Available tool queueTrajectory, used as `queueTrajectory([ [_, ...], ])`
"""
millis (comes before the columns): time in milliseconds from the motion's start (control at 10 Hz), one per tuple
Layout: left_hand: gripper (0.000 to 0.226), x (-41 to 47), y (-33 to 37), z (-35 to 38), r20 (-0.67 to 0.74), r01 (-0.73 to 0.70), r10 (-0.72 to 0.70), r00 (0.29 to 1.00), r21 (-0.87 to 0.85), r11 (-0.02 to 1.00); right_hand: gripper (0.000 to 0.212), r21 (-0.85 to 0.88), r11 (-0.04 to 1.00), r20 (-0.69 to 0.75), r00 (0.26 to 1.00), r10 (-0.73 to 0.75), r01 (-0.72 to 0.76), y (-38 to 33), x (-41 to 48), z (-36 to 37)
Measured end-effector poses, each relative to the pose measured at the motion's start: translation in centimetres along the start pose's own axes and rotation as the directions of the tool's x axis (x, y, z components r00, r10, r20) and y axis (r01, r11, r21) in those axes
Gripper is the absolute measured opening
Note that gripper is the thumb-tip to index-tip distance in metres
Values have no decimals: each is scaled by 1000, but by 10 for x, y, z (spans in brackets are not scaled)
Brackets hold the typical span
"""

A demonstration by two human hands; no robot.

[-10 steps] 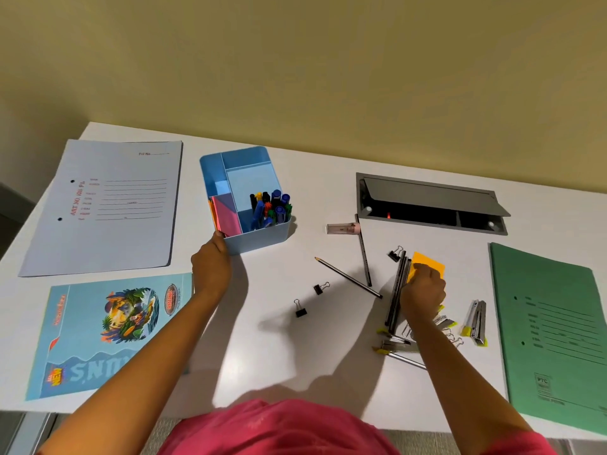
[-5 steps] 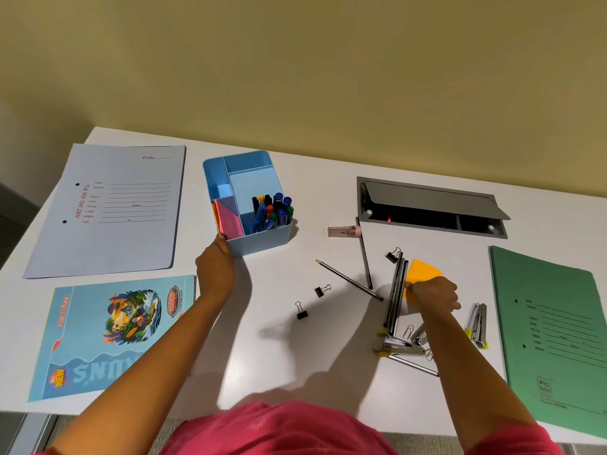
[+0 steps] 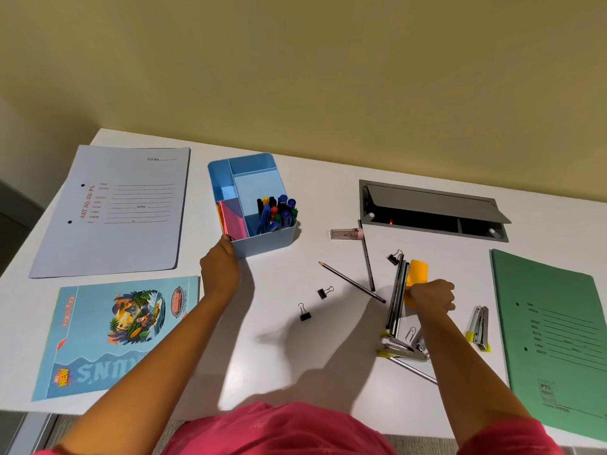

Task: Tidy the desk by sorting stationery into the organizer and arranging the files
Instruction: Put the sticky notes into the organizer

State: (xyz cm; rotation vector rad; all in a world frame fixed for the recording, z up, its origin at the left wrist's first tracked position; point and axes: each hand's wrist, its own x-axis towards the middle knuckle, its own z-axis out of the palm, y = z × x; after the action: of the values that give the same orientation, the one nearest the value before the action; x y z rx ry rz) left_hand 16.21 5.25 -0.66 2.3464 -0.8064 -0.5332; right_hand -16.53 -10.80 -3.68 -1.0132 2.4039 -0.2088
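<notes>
A blue organizer [image 3: 267, 239] stands at the desk's middle left, with pens in its front right compartment and pink and orange note pads in its front left one. My left hand [image 3: 219, 270] grips its near left corner. My right hand [image 3: 432, 295] pinches an orange sticky note pad [image 3: 416, 273], lifted and tilted, beside a bundle of pencils [image 3: 396, 295]. Loose pencils [image 3: 351, 281], binder clips [image 3: 304, 312], paper clips and staplers [image 3: 401, 351] lie around it. A grey-blue file [image 3: 115, 208], an illustrated blue folder [image 3: 111, 333] and a green file [image 3: 558, 339] lie flat on the desk.
A grey cable hatch [image 3: 433, 210] is open at the back right of the white desk [image 3: 328, 372]. A pink eraser holder [image 3: 346, 233] lies near it. Another stapler [image 3: 479, 326] sits beside the green file. A wall runs along the desk's far edge.
My right hand has picked the orange pad up off the desk, and the pad now stands tilted in its fingers. The left hand stays on the organizer's corner.
</notes>
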Motion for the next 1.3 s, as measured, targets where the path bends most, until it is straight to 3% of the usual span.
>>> queueTrajectory([
  [200,30,2,0,-3,44,-37,33,998,73,997,37,70,996,-31,998,-57,60,6,-10,8],
  [300,30,3,-2,-3,47,-38,35,998,69,997,29,200,962,-195,969,-150,188,7,-24,9],
  [400,38,3,-3,-2,30,-23,23,999,15,1000,22,246,879,-382,874,-300,409,2,-55,6],
  [500,41,3,-2,-1,24,-2,3,1000,-34,999,29,273,719,-470,741,-480,639,-6,-91,7],
  [600,43,2,-3,0,16,12,-11,1000,-67,998,33,379,584,-431,695,-575,718,-29,-135,10],
  [700,45,3,-4,0,26,27,-25,999,-97,995,31,453,390,-355,563,-746,802,-52,-182,17],
  [800,47,8,-6,1,50,81,-74,996,-157,984,20,476,218,-266,376,-888,852,-67,-218,23],
  [1000,47,13,-9,-2,106,168,-148,983,-215,962,22,396,185,-173,271,-947,899,-101,-259,41],
  [1100,42,13,-8,-2,114,193,-169,979,-244,951,16,318,131,-56,157,-986,939,-111,-266,55],
  [1200,42,14,-9,-3,139,222,-190,972,-270,937,22,188,225,205,186,-961,956,-122,-265,79],
  [1300,43,15,-9,-7,183,249,-202,962,-283,926,21,210,317,189,280,-941,925,-118,-264,100],
])
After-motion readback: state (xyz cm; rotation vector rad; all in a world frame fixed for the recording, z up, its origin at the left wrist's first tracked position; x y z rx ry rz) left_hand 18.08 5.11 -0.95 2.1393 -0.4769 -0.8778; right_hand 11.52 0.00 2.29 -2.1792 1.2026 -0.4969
